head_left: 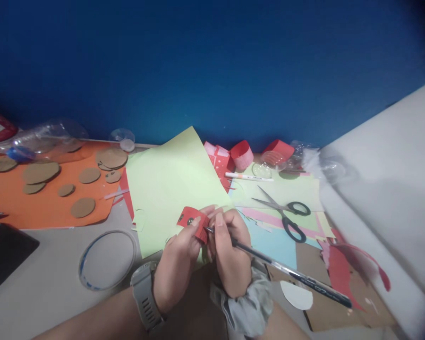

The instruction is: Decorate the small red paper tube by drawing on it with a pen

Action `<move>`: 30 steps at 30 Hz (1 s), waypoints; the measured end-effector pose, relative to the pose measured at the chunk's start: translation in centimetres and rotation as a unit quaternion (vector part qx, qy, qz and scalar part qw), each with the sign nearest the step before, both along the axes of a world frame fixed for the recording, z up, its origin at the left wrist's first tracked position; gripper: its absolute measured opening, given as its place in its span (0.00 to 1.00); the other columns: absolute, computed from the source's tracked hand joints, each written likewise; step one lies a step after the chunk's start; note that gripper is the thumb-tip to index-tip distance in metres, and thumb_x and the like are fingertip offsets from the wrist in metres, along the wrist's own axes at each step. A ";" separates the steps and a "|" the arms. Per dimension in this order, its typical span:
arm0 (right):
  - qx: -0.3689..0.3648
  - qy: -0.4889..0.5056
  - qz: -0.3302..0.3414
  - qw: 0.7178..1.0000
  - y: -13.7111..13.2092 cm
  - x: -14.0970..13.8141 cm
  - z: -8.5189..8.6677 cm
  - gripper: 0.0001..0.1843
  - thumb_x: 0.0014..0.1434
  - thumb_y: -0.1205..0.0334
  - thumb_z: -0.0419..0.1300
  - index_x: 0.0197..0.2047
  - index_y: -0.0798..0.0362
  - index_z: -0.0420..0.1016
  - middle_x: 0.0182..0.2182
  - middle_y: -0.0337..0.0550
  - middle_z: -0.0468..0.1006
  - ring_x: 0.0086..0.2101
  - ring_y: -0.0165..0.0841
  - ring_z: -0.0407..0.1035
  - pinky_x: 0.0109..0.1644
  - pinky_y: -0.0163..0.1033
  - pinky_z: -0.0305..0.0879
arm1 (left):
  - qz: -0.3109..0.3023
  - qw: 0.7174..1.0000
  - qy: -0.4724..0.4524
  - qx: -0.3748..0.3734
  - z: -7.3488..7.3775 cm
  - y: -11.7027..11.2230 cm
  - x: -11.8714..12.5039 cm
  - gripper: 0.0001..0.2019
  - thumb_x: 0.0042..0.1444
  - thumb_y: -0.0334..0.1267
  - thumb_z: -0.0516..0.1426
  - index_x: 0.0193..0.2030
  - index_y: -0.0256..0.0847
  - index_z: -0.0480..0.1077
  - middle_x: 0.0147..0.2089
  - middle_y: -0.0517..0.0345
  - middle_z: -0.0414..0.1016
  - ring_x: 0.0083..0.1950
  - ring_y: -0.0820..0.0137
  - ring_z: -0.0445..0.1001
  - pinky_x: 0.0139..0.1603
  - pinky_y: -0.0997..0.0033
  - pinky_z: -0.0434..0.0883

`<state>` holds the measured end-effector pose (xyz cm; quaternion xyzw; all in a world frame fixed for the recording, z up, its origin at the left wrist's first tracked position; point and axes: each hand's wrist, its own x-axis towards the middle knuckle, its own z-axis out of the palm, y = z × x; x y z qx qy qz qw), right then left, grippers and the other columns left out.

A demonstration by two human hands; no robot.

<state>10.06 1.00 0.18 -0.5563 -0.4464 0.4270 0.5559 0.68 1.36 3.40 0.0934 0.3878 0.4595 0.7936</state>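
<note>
A small curled piece of red paper, with dark round eye-like marks on it, is pinched in my left hand. My right hand is closed around a long pen with a clear barrel and dark end. Its tip meets or nearly meets the red paper's right side. Both hands are close together over the lower edge of a pale green sheet. A grey watch is on my left wrist and a grey scrunchie on my right.
To the left, cardboard discs lie on orange paper, near a clear plastic bottle, a tape ring and a black phone. Scissors, a white marker and paper scraps lie right. A blue wall stands behind.
</note>
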 end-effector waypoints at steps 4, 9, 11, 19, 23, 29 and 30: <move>0.012 -0.029 0.000 1.000 0.0 0.0 -0.1 0.17 0.66 0.56 0.53 0.26 0.49 0.59 0.22 0.33 0.61 0.23 0.29 0.56 0.26 0.35 0.55 | 0.002 1.000 -0.027 0.004 -0.9 -0.4 -0.1 0.18 0.63 0.41 0.53 0.57 0.41 0.73 0.60 0.56 0.74 0.70 0.61 0.60 0.71 0.64 0.57; 0.025 -0.058 0.008 0.998 0.0 0.0 0.3 0.17 0.67 0.59 0.52 0.25 0.49 0.56 0.23 0.33 0.59 0.25 0.29 0.56 0.30 0.35 0.56 | 0.001 0.999 -0.032 0.018 -1.2 -0.2 0.0 0.18 0.64 0.40 0.52 0.57 0.40 0.73 0.61 0.56 0.73 0.70 0.62 0.59 0.71 0.64 0.56; 0.030 -0.055 0.022 0.998 0.1 0.0 0.5 0.17 0.66 0.60 0.52 0.25 0.50 0.56 0.23 0.33 0.59 0.25 0.29 0.56 0.30 0.35 0.57 | -0.002 1.000 -0.016 0.014 -0.9 -0.1 0.0 0.18 0.63 0.41 0.52 0.56 0.40 0.73 0.61 0.55 0.74 0.71 0.62 0.58 0.71 0.63 0.57; 0.031 -0.049 0.016 0.998 0.2 0.0 0.5 0.17 0.66 0.61 0.52 0.25 0.50 0.56 0.22 0.33 0.59 0.24 0.29 0.56 0.29 0.34 0.56 | -0.003 1.000 -0.008 -0.002 -0.5 -0.3 -0.2 0.17 0.61 0.43 0.54 0.54 0.42 0.75 0.59 0.56 0.75 0.69 0.60 0.61 0.70 0.61 0.60; 0.039 -0.058 0.021 0.997 0.2 0.1 0.4 0.16 0.66 0.63 0.52 0.25 0.50 0.57 0.23 0.33 0.60 0.26 0.29 0.57 0.31 0.34 0.57 | -0.007 1.000 0.001 0.006 -0.8 -0.2 -0.2 0.19 0.63 0.43 0.52 0.56 0.42 0.74 0.58 0.56 0.76 0.69 0.60 0.62 0.70 0.60 0.60; 0.059 -0.053 0.043 0.996 0.3 0.2 0.4 0.15 0.65 0.64 0.53 0.25 0.50 0.57 0.23 0.33 0.60 0.26 0.28 0.57 0.31 0.34 0.57 | -0.020 0.998 0.061 0.026 -0.6 -0.1 -0.4 0.19 0.60 0.41 0.54 0.56 0.42 0.74 0.55 0.56 0.78 0.67 0.60 0.65 0.69 0.61 0.60; 0.058 -0.058 0.035 0.996 0.3 0.2 0.4 0.15 0.65 0.64 0.52 0.25 0.50 0.57 0.23 0.33 0.60 0.26 0.28 0.57 0.31 0.34 0.57 | -0.020 0.998 0.054 0.025 -0.5 -0.1 -0.3 0.19 0.60 0.41 0.53 0.56 0.42 0.74 0.55 0.57 0.78 0.66 0.60 0.65 0.69 0.61 0.61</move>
